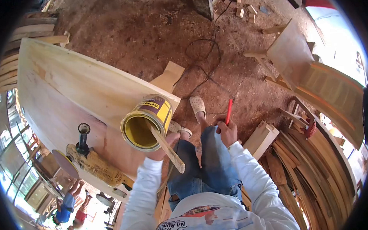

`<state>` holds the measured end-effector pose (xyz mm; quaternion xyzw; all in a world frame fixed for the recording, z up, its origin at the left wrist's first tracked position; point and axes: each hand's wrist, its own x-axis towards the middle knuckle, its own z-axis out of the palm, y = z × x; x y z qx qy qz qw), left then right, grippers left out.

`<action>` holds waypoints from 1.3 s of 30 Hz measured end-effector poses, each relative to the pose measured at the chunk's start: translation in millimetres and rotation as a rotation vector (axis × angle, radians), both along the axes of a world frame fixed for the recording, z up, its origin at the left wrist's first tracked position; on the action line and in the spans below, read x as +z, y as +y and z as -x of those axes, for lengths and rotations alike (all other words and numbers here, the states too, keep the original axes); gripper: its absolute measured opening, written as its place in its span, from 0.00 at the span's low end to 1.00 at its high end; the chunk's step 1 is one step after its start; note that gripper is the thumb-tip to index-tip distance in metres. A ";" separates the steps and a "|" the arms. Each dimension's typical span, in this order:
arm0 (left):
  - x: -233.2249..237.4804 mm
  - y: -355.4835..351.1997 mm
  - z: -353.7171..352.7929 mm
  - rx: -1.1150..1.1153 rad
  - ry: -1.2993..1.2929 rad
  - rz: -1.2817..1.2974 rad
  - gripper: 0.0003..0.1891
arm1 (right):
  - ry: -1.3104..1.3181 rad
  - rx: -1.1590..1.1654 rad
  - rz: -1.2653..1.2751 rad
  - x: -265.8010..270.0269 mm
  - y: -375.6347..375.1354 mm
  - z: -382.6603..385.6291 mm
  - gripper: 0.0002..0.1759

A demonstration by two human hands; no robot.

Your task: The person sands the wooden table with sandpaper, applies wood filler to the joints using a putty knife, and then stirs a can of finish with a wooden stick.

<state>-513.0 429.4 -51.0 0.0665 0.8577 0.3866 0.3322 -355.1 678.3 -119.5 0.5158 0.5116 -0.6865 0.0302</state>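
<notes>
holding step, seemingly: left hand (156, 155) clasps can (158, 109), fingers mostly hidden; 1 stick (167, 149) leans inside that grip's can. right hand (229, 133) pinches red marker (229, 110). any shift calls for steadying the stick.

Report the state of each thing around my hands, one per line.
can: open, standing clear of the view's edge, contents unclear
flat stick: one end inside the can, the other sticking out
power tool: resting on the wooden panel
cable: loosely looped on the ground
red pen-shaped item: held in the right hand
left hand: mostly hidden behind the can
</notes>
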 end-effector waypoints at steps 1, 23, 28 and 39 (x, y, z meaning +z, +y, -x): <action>-9.7 -0.7 -3.2 0.060 -0.042 -0.040 0.44 | 0.004 0.001 0.011 -2.0 0.3 5.2 0.10; -2.5 -1.9 38.1 0.028 -0.119 -0.035 0.23 | -0.055 -0.032 0.058 -8.1 -16.9 -16.4 0.11; -85.5 -76.2 21.3 0.173 -0.462 -0.298 0.24 | -0.038 -0.084 0.077 -8.6 -23.5 -16.5 0.11; -81.4 -81.3 27.8 -0.712 0.074 -0.095 0.27 | -0.049 -0.100 0.140 -7.4 -31.9 -22.1 0.12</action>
